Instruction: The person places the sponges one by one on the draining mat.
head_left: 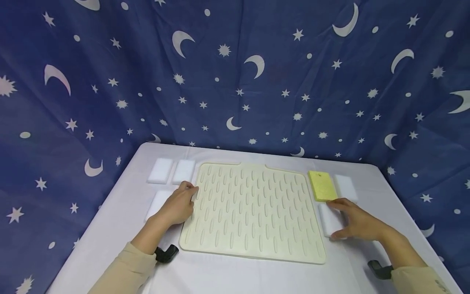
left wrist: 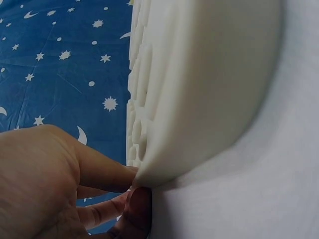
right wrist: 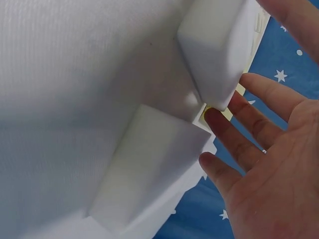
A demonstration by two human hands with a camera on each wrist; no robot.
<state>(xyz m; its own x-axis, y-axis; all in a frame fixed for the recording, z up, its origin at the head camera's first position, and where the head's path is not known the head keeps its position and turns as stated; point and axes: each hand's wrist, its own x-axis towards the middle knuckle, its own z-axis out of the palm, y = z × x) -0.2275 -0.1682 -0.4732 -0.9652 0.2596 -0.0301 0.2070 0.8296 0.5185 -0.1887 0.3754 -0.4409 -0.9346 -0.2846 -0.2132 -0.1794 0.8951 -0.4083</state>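
A cream drying mat (head_left: 253,212) with raised oval ridges lies flat in the middle of the table. At its left edge, my left hand (head_left: 178,206) pinches the rim between thumb and fingers; the left wrist view has the mat's corner (left wrist: 199,99) close up at the fingertips (left wrist: 130,174). My right hand (head_left: 358,222) spreads over a white sponge block (head_left: 328,220) beside the mat's right edge, thumb at the near end and fingers at the far end. In the right wrist view the fingers are nearly straight at that block (right wrist: 214,55). A yellow sponge (head_left: 323,185) lies just beyond these fingertips.
Another white block (head_left: 346,188) lies right of the yellow sponge. On the left are white blocks (head_left: 160,170) in a row of two, and a further white block (head_left: 158,203) partly behind my left hand. White cloth covers the table (head_left: 220,273); a blue star-patterned curtain (head_left: 227,81) hangs behind.
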